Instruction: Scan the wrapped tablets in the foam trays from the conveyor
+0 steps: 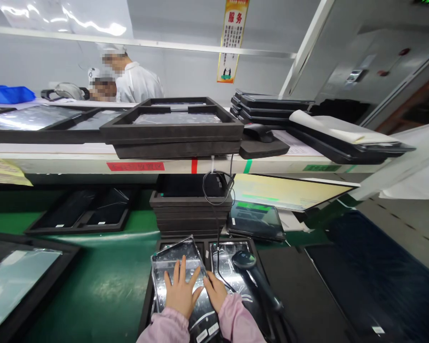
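Note:
A flat, shiny display panel [177, 251] in clear film lies tilted over the left compartment of a dark foam tray [253, 250]. White labels [208, 329] show at the panel's near end. My left hand [181, 289] rests flat on its face with the fingers spread. At the panel's right edge, my right hand [216, 291] has its fingers closed on the rim. A black barcode scanner [245, 261] lies on a second film-covered panel [232, 249] in the tray's right compartment, just right of my right hand.
Behind the tray stands a stack of foam trays [191, 214]. A monitor [289, 190] and a tablet-like panel [255, 220] are at its right. The shelf [82, 164] above carries foam trays, a mouse [259, 133] and stacked panels [271, 107]. Two co-workers [139, 81] are beyond.

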A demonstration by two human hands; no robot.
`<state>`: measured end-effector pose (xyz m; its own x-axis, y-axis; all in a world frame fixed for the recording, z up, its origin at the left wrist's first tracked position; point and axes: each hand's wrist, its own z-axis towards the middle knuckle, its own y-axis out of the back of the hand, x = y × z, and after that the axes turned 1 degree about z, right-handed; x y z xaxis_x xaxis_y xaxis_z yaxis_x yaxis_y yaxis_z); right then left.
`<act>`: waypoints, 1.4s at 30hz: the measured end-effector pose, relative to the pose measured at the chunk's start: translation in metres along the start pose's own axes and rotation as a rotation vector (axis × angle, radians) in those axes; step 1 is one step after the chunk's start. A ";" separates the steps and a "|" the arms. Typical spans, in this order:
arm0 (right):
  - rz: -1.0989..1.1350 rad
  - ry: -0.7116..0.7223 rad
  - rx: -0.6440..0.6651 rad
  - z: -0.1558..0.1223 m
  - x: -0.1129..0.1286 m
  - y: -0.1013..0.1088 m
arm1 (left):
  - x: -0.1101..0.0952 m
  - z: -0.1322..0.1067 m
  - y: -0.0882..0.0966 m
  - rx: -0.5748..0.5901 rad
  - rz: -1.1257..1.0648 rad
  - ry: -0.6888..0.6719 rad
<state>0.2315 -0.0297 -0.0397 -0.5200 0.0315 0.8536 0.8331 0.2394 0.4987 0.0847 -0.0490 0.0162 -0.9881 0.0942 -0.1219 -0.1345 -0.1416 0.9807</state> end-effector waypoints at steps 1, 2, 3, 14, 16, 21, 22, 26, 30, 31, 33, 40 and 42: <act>-0.002 -0.005 -0.001 -0.001 0.001 0.000 | 0.000 0.000 0.000 -0.004 0.004 -0.001; -0.002 -0.008 -0.007 -0.001 0.001 0.000 | -0.001 -0.001 -0.001 -0.008 0.009 -0.002; 0.001 -0.007 -0.013 -0.002 0.002 0.001 | 0.000 -0.003 -0.001 -0.012 0.015 -0.003; 0.047 -0.001 -0.024 -0.005 0.012 0.005 | 0.024 -0.015 0.014 -0.020 0.193 0.076; 0.055 0.009 -0.019 -0.005 0.012 0.005 | 0.021 -0.011 0.017 0.024 0.170 0.077; 0.010 -0.011 -0.013 -0.005 0.009 0.004 | 0.005 -0.011 0.012 0.129 0.034 0.045; 0.010 -0.010 -0.011 -0.005 0.009 0.004 | 0.003 -0.012 0.010 0.134 0.010 0.044; 0.025 -0.003 -0.010 -0.004 0.007 0.003 | 0.001 -0.018 0.006 0.102 -0.015 0.033; 0.027 -0.004 -0.019 -0.003 0.009 0.003 | 0.010 -0.015 0.011 0.035 0.056 0.038; 0.031 -0.002 -0.023 -0.002 0.009 0.003 | 0.012 -0.012 0.013 0.015 0.086 0.057; 0.043 0.001 -0.031 -0.002 0.009 0.003 | 0.016 -0.007 0.015 -0.009 0.130 0.092; 0.038 0.012 -0.022 -0.001 0.001 0.001 | 0.001 -0.013 0.005 0.054 -0.009 0.032; 0.055 0.027 -0.014 0.002 -0.005 0.000 | -0.002 -0.015 0.002 0.062 -0.049 0.017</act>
<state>0.2339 -0.0284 -0.0445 -0.4684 0.0178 0.8834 0.8627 0.2248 0.4529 0.0848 -0.0643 0.0162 -0.9816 0.0829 -0.1718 -0.1781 -0.0764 0.9810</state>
